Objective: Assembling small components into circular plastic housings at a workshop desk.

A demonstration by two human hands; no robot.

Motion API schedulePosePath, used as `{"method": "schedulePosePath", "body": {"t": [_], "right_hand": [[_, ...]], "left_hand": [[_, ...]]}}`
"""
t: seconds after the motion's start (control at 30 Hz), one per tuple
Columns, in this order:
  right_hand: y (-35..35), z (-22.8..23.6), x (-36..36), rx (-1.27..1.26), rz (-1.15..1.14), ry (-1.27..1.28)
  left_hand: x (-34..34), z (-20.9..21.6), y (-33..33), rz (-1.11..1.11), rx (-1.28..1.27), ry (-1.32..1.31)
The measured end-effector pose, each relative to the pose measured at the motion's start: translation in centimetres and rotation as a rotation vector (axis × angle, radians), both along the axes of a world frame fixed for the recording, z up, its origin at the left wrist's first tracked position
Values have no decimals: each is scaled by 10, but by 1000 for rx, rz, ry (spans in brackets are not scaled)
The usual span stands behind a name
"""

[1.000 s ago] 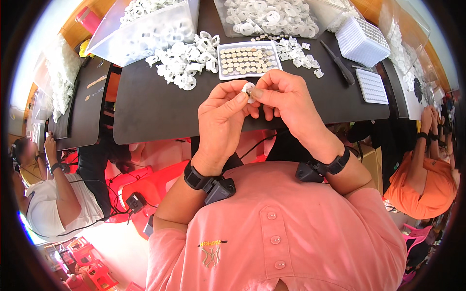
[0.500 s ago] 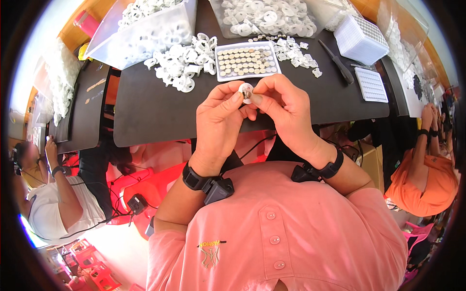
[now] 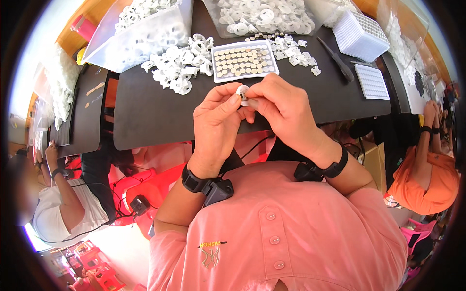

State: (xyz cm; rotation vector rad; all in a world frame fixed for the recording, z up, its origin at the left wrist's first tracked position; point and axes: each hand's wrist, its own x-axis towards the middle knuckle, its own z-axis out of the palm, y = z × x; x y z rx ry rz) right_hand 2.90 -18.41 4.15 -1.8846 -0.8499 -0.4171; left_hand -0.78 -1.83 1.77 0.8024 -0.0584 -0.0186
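A small white round plastic part (image 3: pixel 242 91) is pinched between my two hands over the near edge of the dark table. My left hand (image 3: pixel 217 116) grips its left side with thumb and forefinger. On the other side, the thumb and fingers of my right hand (image 3: pixel 281 104) press against the same part and partly cover it. Just beyond my fingers lies a white tray (image 3: pixel 214 62) with rows of gold and silver button cells (image 3: pixel 241 60). Loose white plastic parts (image 3: pixel 182 65) are heaped left of the tray, and smaller white square pieces (image 3: pixel 293 52) lie to its right.
Clear bins of white parts stand at the back left (image 3: pixel 141 46) and back middle (image 3: pixel 264 19). A dark screwdriver-like tool (image 3: pixel 336 59), a stack of white trays (image 3: pixel 360 38) and a single white tray (image 3: pixel 372 82) are on the right. Other people sit at both sides.
The right fingers have turned and closed further over the white part, which is tilted and more hidden. The view has shifted slightly.
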Motion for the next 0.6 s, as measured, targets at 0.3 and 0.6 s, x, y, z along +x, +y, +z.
{"method": "schedulePosePath", "body": {"t": [0.3,0.6], "right_hand": [[6,7,9,-165,-42,-142],[6,2,15,48,99,266]], "left_hand": [[2,2,0,-13,-15,20],[4,6,2,-53,-2,53]]}}
